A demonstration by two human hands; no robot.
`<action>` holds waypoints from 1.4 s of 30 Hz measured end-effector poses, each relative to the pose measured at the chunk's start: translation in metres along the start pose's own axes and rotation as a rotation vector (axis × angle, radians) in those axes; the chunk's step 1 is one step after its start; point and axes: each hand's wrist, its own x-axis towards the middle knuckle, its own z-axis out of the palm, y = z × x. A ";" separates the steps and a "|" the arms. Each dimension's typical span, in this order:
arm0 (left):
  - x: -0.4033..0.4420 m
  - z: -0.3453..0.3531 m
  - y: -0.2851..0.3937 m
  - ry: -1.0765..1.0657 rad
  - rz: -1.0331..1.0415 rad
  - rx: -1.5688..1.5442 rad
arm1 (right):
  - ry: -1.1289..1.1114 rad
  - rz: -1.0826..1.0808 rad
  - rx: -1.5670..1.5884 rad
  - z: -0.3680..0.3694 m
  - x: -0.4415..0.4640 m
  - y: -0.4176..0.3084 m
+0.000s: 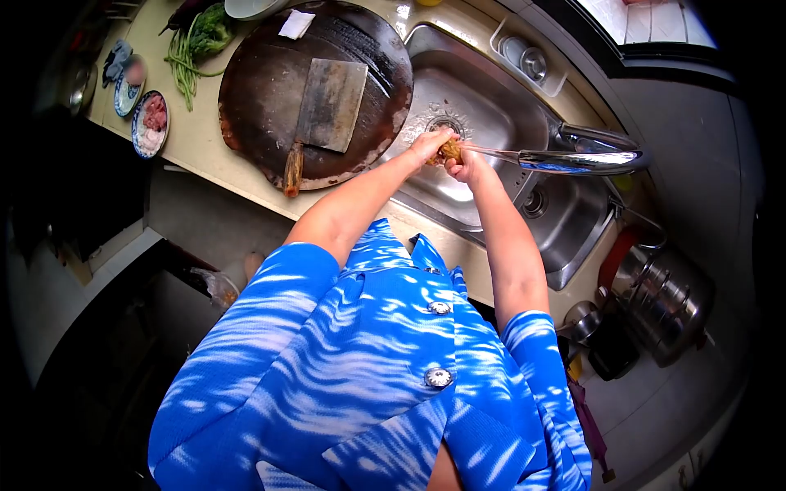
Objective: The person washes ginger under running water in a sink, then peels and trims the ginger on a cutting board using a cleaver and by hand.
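My left hand (432,146) and my right hand (468,165) meet over the larger basin of a steel sink (512,123). Between them, closed in the fingers of both, is a small lumpy yellow-brown thing (450,150); its kind is too small to make out. Water runs from the chrome faucet (581,161) onto my hands, and it splashes around the drain (446,124) beneath. To the left, a cleaver (334,106) with a wooden handle lies on a big round dark chopping board (254,98). My fingers partly cover the brown thing.
Green vegetables (201,45) lie left of the board. Beside them are a plate of raw meat (151,123) and another small plate (127,94). A rack with cups (528,59) stands behind the sink. Steel pots (663,299) are at the right, past the smaller basin (565,217).
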 end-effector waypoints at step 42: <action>0.003 0.003 0.007 -0.022 -0.454 -0.102 | 0.315 -0.990 -1.020 0.009 -0.029 0.023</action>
